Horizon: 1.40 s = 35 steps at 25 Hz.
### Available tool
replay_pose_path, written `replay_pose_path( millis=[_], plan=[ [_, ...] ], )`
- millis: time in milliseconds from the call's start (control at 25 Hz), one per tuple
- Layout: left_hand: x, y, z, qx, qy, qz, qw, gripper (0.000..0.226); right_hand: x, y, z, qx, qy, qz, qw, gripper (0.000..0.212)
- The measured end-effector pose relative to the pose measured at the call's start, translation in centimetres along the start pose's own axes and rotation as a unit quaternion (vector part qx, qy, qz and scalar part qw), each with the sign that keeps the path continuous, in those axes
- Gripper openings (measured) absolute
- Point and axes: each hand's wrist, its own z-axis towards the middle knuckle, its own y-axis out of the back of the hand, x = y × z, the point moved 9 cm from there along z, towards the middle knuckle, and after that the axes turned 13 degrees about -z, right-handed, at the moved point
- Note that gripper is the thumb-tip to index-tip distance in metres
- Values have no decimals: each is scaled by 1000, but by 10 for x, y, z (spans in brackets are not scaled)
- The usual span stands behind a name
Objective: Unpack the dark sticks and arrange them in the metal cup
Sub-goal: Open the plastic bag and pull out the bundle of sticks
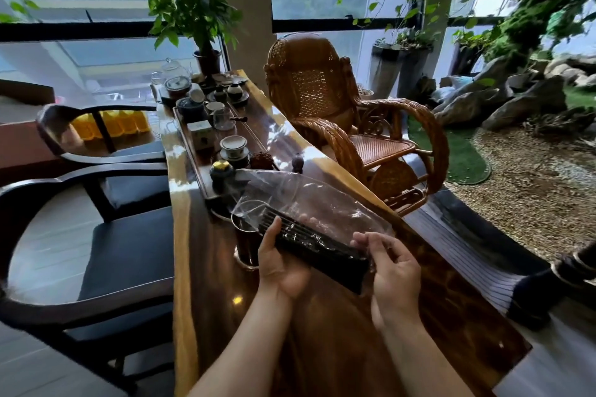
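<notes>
Near the tea tray (197, 171), the left hand (280, 263) grips the dark sticks (309, 243), the right hand (392, 271) pinches their clear bag (322, 200), sticks pointing far-left toward the metal cup (245, 235).

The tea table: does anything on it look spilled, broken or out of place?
Nothing stands out. The dark sticks lie inside a clear plastic bag, held by the left hand and right hand near the metal cup. The teaware on the tray stands upright; no spill shows.
</notes>
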Motion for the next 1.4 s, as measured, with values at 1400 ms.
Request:
replay_pose_path(
  millis=[1400],
  plan=[
    [-50,67,35,-160,30,66,984,81,8,-12,30,-115,85,-30,989,14]
  ],
)
